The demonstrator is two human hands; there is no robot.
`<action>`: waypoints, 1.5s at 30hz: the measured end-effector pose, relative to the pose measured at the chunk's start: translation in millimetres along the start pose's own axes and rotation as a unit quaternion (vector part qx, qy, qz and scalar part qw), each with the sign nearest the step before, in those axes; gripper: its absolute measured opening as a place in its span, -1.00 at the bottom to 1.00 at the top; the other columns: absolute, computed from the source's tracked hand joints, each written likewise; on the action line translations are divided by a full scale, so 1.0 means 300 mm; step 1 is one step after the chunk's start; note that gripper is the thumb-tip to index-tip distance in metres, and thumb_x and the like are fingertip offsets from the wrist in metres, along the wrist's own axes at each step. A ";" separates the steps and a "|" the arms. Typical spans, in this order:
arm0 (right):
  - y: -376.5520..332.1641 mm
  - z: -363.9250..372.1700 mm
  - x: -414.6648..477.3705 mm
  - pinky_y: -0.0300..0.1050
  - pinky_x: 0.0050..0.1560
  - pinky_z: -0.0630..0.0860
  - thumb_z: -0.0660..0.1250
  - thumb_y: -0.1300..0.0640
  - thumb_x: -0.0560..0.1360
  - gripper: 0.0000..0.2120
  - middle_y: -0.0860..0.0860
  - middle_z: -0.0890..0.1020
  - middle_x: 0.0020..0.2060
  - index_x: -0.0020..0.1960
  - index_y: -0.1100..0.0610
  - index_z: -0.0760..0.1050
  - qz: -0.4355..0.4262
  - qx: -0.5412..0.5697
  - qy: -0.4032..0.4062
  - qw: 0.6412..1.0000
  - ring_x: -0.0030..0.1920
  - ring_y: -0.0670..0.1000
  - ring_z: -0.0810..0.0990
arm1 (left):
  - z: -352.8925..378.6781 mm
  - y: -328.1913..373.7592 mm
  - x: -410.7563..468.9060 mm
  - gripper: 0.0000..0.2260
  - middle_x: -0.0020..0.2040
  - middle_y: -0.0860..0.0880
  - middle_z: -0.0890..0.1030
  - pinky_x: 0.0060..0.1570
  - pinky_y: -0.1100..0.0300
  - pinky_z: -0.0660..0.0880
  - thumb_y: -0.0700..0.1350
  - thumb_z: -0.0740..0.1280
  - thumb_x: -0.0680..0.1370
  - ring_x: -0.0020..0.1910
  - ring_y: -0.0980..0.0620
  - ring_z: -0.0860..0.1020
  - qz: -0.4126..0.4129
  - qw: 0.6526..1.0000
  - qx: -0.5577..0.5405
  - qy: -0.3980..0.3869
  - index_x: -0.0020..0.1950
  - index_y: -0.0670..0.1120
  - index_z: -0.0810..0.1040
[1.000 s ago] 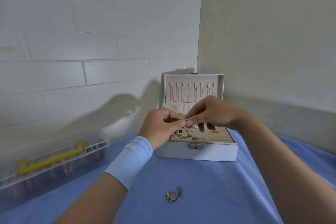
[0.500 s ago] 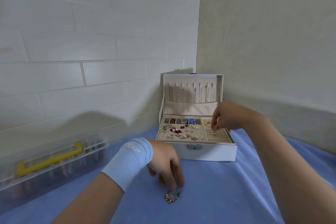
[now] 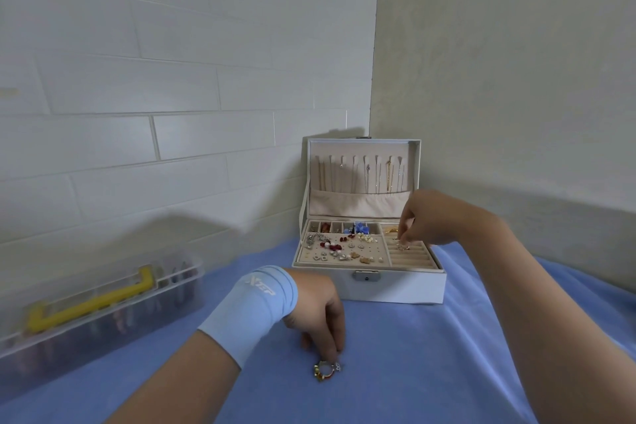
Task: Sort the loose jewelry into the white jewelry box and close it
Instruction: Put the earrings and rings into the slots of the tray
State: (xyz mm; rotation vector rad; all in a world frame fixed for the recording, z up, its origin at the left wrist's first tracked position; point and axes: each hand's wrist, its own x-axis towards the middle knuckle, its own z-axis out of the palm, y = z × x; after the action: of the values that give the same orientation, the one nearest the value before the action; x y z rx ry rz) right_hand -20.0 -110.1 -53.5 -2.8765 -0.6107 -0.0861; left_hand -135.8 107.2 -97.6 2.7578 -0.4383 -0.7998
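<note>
The white jewelry box [image 3: 399,289] stands open against the corner, its lid upright with several thin necklaces hanging inside. Its tray holds several earrings and small pieces on the left and ring slots on the right. My right hand [image 3: 418,222] hovers over the ring slots, fingertips pinching a small ring [image 3: 402,246] at the slots. On the blue cloth lies a small cluster of gold and silver rings [image 3: 326,370]. My left hand [image 3: 320,318], with a light blue wrist sleeve, reaches down and its fingertips touch that cluster.
A clear plastic case [image 3: 89,313] with a yellow handle lies at the left on the blue cloth [image 3: 413,372]. White brick wall behind, plain beige wall to the right, meeting just behind the box.
The hands parted from in front of the box. My left hand dropped to the rings on the cloth; my right hand moved to the ring slots and has stayed there.
</note>
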 end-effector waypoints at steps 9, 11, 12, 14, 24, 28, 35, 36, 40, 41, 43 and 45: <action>-0.021 0.020 0.002 -0.23 -0.12 0.53 0.55 0.11 0.42 -0.96 -0.08 0.71 -0.18 -0.12 0.02 0.74 0.004 -0.025 -0.011 1.000 -0.11 -0.06 0.65 | -0.043 -0.054 -0.023 -0.94 -0.14 0.08 0.72 -0.42 0.29 0.35 -0.13 0.40 0.52 -0.32 0.13 0.58 0.061 0.971 -0.185 0.142 -0.03 -0.02 0.65; -0.024 0.025 0.001 -0.25 -0.17 0.52 0.55 0.14 0.41 -0.95 -0.08 0.72 -0.19 -0.13 0.03 0.74 0.011 -0.025 -0.017 0.999 -0.13 -0.08 0.65 | -0.052 -0.064 -0.026 -0.93 -0.15 0.11 0.71 -0.41 0.30 0.36 -0.14 0.37 0.57 -0.32 0.14 0.56 0.082 0.951 -0.234 0.184 0.02 -0.06 0.64; -0.026 0.028 0.001 -0.26 -0.22 0.49 0.55 0.16 0.41 -0.94 -0.08 0.72 -0.20 -0.14 0.03 0.75 0.016 -0.029 -0.021 0.999 -0.14 -0.08 0.65 | -0.054 -0.067 -0.027 -0.92 -0.16 0.12 0.70 -0.41 0.30 0.37 -0.14 0.36 0.58 -0.31 0.15 0.56 0.088 0.942 -0.251 0.203 0.03 -0.07 0.64; -0.028 0.031 0.002 -0.27 -0.27 0.45 0.55 0.18 0.40 -0.93 -0.09 0.71 -0.21 -0.14 0.02 0.74 0.025 -0.038 -0.031 0.998 -0.15 -0.10 0.64 | -0.055 -0.066 -0.032 -0.91 -0.15 0.12 0.70 -0.41 0.30 0.35 -0.15 0.33 0.60 -0.32 0.15 0.55 0.097 0.925 -0.287 0.227 0.05 -0.05 0.63; -0.189 -0.039 -0.076 -0.29 -0.32 0.50 0.47 0.28 0.48 -0.80 0.05 0.70 -0.14 0.06 0.07 0.68 -0.149 0.218 -0.058 0.963 -0.36 -0.05 0.63 | -0.066 -0.052 -0.047 -0.84 -0.09 0.05 0.71 -0.44 0.30 0.39 -0.12 0.28 0.64 -0.28 0.08 0.57 0.106 0.858 -0.417 0.280 0.14 -0.11 0.62; -0.241 -0.030 -0.093 -0.24 -0.49 0.39 0.60 0.27 0.37 -0.74 0.13 0.71 -0.15 0.03 0.17 0.65 -0.180 0.289 -0.051 0.939 -0.39 0.02 0.61 | -0.076 -0.055 -0.047 -0.88 -0.15 0.03 0.67 -0.45 0.29 0.39 -0.07 0.33 0.61 -0.27 0.03 0.58 0.102 0.835 -0.454 0.294 0.00 -0.08 0.64; -0.244 -0.016 -0.081 -0.25 -0.53 0.34 0.56 0.21 0.43 -0.89 -0.01 0.63 -0.48 -0.08 0.22 0.71 -0.163 0.281 -0.009 0.946 -0.56 -0.13 0.50 | -0.078 -0.070 -0.050 -0.76 -0.17 0.06 0.68 -0.47 0.30 0.38 0.04 0.28 0.63 -0.32 0.05 0.57 0.064 0.866 -0.409 0.281 0.07 -0.09 0.63; -0.237 -0.016 -0.078 -0.28 -0.53 0.34 0.53 0.20 0.46 -0.92 -0.06 0.61 -0.53 -0.07 0.21 0.72 -0.147 0.271 -0.002 0.951 -0.59 -0.15 0.46 | -0.077 -0.073 -0.053 -0.74 -0.16 0.07 0.68 -0.46 0.30 0.38 0.05 0.26 0.63 -0.33 0.06 0.57 0.055 0.893 -0.367 0.256 0.08 -0.09 0.63; -0.181 0.002 -0.038 -0.30 -0.45 0.41 0.48 0.15 0.51 -0.94 -0.16 0.57 -0.59 -0.10 0.09 0.74 -0.081 0.209 0.045 0.974 -0.62 -0.17 0.44 | -0.061 -0.053 -0.069 -0.85 -0.13 0.14 0.67 -0.39 0.31 0.41 -0.01 0.33 0.59 -0.28 0.09 0.59 0.036 0.988 -0.125 0.080 0.07 -0.01 0.64; -0.167 0.009 -0.025 -0.27 -0.43 0.45 0.49 0.15 0.51 -0.95 -0.18 0.57 -0.58 -0.12 0.07 0.74 -0.065 0.191 0.050 0.978 -0.60 -0.17 0.45 | -0.055 -0.046 -0.071 -0.86 -0.15 0.18 0.66 -0.37 0.32 0.41 -0.02 0.37 0.56 -0.26 0.10 0.60 0.032 0.994 -0.091 0.046 0.08 0.02 0.66; -0.143 0.027 -0.001 -0.21 -0.38 0.56 0.52 0.18 0.48 -0.95 -0.17 0.63 -0.49 -0.13 0.06 0.75 -0.040 0.177 0.060 0.982 -0.50 -0.10 0.53 | -0.047 -0.031 -0.068 -0.83 -0.23 0.25 0.64 -0.33 0.31 0.40 -0.02 0.42 0.52 -0.23 0.12 0.60 0.025 0.998 -0.052 0.003 0.10 0.08 0.67; -0.130 0.047 0.016 -0.15 -0.18 0.66 0.53 0.21 0.45 -0.95 -0.14 0.69 -0.33 -0.12 0.08 0.75 -0.032 0.149 0.071 0.986 -0.30 -0.02 0.66 | -0.038 -0.016 -0.059 -0.80 -0.25 0.29 0.62 -0.31 0.30 0.40 0.00 0.46 0.49 -0.21 0.13 0.60 0.011 0.999 -0.023 -0.030 0.12 0.11 0.67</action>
State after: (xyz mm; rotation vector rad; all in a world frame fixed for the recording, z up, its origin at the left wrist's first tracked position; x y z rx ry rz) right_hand -31.3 -70.4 -59.7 -2.5383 -0.6291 -0.1902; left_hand -142.8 119.4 -81.2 2.6871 -0.4539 -0.8792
